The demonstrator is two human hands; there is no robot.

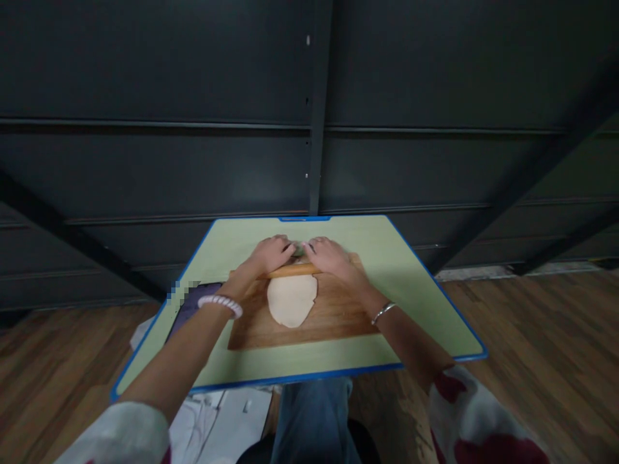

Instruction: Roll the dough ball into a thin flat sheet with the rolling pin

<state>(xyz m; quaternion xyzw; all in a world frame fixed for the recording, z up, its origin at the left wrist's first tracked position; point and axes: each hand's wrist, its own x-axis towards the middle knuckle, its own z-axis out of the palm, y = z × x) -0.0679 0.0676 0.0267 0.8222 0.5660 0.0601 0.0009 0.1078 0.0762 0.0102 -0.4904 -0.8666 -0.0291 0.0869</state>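
Patterned sleeves (478, 412) nearest, then left hand (272, 254) and right hand (329, 256) palms-down on crosswise rolling pin (293, 272), grip unclear, dough (291, 301) just bodyward, nearer left.

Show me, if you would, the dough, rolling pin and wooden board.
Dough (291, 301), head view: middle of its flattened sheet.
Rolling pin (293, 270), head view: middle of its visible length.
Wooden board (338, 316), head view: bare surface beside the dough.

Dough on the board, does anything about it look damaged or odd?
The dough has a slightly ragged right edge, nicked partway down, while its left edge curves smoothly. Nothing else stands out.
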